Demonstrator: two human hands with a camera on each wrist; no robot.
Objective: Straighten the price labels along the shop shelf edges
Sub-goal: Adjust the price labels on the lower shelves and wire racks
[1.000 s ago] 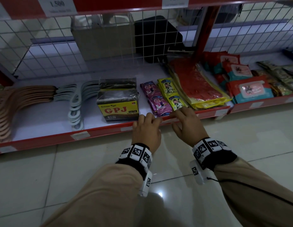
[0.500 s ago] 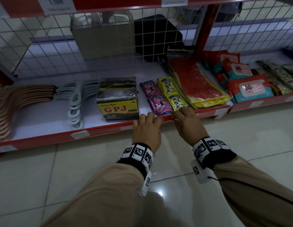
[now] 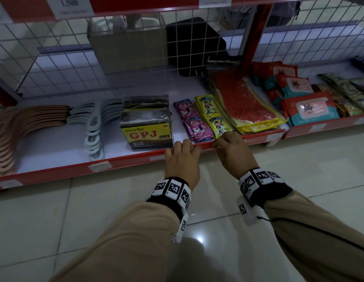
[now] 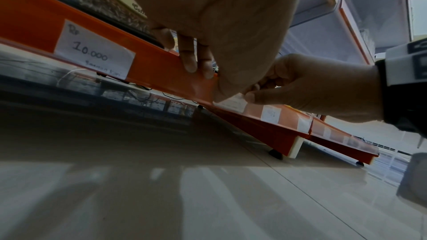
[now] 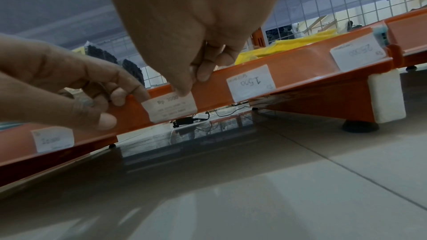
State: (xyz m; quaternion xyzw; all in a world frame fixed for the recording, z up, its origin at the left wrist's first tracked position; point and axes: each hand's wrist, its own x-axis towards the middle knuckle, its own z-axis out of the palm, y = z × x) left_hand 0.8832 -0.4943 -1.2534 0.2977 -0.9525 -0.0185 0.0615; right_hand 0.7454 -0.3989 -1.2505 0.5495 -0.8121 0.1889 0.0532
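A small white price label (image 5: 171, 107) reading "Rp 3000" sits tilted on the red shelf edge (image 3: 126, 162) of the lowest shelf. In the head view only a sliver of the label (image 3: 210, 149) shows between my hands. My right hand (image 5: 193, 83) hooks its fingers over the top of the edge, and its thumb presses the label's upper right corner. My left hand (image 5: 117, 101) grips the edge just to the left, with a fingertip on the label's left corner. In the left wrist view my left hand (image 4: 208, 81) has its thumb on the label (image 4: 233, 102), close to my right hand (image 4: 254, 90).
More labels sit along the edge: "10.000" (image 4: 92, 52) to the left, "1.500" (image 5: 250, 83) and another (image 5: 358, 54) to the right. A GPJ pack (image 3: 146, 127), sachets (image 3: 199, 123), red packets (image 3: 246, 102) and hangers (image 3: 34, 123) lie on the shelf. Tiled floor (image 3: 95, 210) lies below.
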